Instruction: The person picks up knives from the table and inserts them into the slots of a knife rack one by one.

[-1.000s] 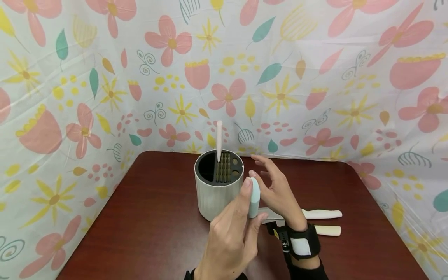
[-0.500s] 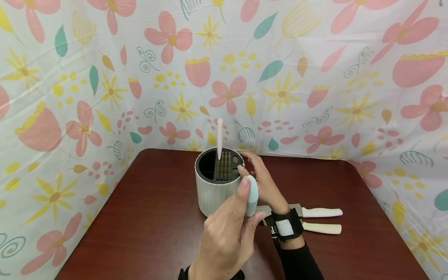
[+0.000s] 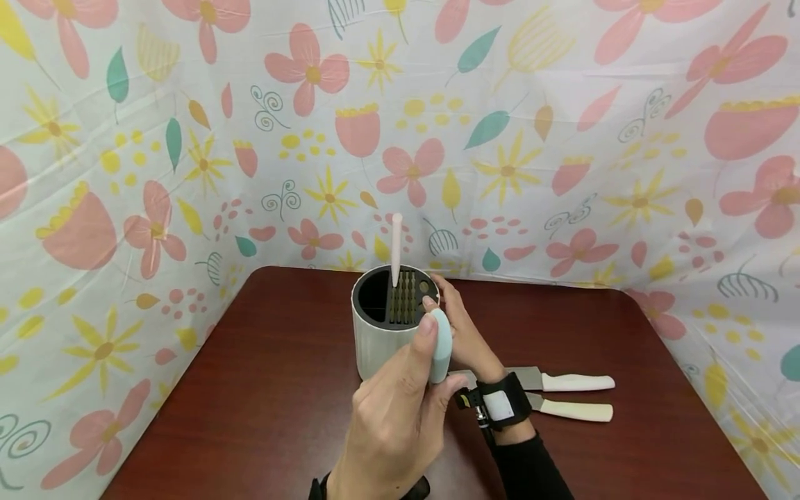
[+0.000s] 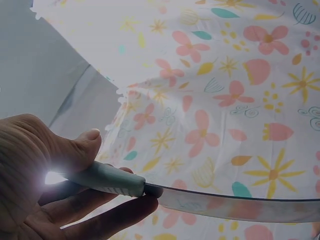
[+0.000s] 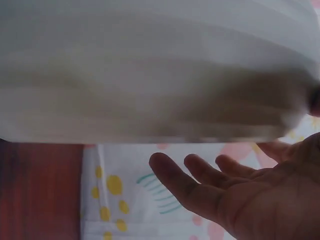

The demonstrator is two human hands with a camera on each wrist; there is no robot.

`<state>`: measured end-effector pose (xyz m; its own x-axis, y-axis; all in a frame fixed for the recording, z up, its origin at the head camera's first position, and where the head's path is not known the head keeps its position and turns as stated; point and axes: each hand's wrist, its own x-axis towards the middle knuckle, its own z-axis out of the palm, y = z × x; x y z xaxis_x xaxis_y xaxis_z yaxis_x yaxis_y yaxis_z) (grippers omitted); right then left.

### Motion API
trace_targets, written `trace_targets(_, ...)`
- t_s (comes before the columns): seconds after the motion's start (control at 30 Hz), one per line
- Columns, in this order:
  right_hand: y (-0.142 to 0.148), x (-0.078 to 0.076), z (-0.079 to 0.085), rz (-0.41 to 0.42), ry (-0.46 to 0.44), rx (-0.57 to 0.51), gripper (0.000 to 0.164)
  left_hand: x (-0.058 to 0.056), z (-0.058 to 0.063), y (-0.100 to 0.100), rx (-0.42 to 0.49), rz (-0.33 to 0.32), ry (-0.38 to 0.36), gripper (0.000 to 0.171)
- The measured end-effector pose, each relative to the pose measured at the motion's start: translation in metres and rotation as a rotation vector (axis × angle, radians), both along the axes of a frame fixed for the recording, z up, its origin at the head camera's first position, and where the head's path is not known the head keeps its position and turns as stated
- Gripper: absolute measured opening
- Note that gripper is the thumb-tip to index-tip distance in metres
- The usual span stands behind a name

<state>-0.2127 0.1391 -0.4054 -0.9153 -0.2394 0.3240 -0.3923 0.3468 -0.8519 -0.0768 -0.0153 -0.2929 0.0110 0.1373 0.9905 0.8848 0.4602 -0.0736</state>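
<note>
My left hand (image 3: 394, 410) grips a knife by its light blue handle (image 3: 441, 345) in front of the knife holder. In the left wrist view, the knife's blade (image 4: 240, 206) extends right from the handle. The round white knife holder (image 3: 377, 351) stands upright, its black top divided into an open compartment, a slotted section and round holes. A pale pink handle (image 3: 396, 243) sticks up from the slots. My right hand (image 3: 469, 340) rests against the holder's right side, thumb at the rim. Its fingers (image 5: 200, 190) look loosely extended beside the wall in the right wrist view.
Two knives lie on the brown table (image 3: 250, 417) to the right, one with a white handle (image 3: 578, 382), the other with a cream handle (image 3: 578, 411). My right wrist partly hides their blades. A flowered cloth (image 3: 531, 173) hangs behind the table.
My right hand has moved left, from beside the holder to its side and rim. My left hand has shifted slightly left with the knife, its handle now overlapping the holder's right edge.
</note>
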Motion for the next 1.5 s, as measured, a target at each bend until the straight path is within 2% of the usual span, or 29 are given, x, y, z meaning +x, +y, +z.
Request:
trace_targets(0.13, -0.003, 0.002, -0.008, 0.016, -0.038, -0.020, 0.058, 0.000, 0.002, -0.002, 0.009, 0.009, 0.016, 0.052)
trace_targets(0.27, -0.006, 0.005, -0.014, -0.006, -0.075, -0.048, 0.058, 0.000, 0.002, -0.006, 0.022, 0.030, 0.042, 0.050)
trace_targets(0.5, -0.015, 0.002, -0.020, -0.011, -0.070, -0.067, 0.049, -0.001, 0.001, -0.010, 0.057, 0.077, 0.088, 0.045)
trace_targets(1.0, -0.017, -0.001, -0.015, -0.052, -0.090, -0.109, 0.048, -0.010, 0.016, -0.020, 0.110, -0.003, 0.136, 0.056)
trace_targets(1.27, -0.017, 0.001, -0.017, -0.049, -0.138, -0.122, 0.047, -0.016, 0.017, -0.029, 0.146, -0.030, 0.111, 0.059)
trace_targets(1.5, -0.018, -0.002, -0.016, -0.044, -0.134, -0.121, 0.047, -0.021, 0.021, -0.033, 0.184, -0.052, 0.102, 0.060)
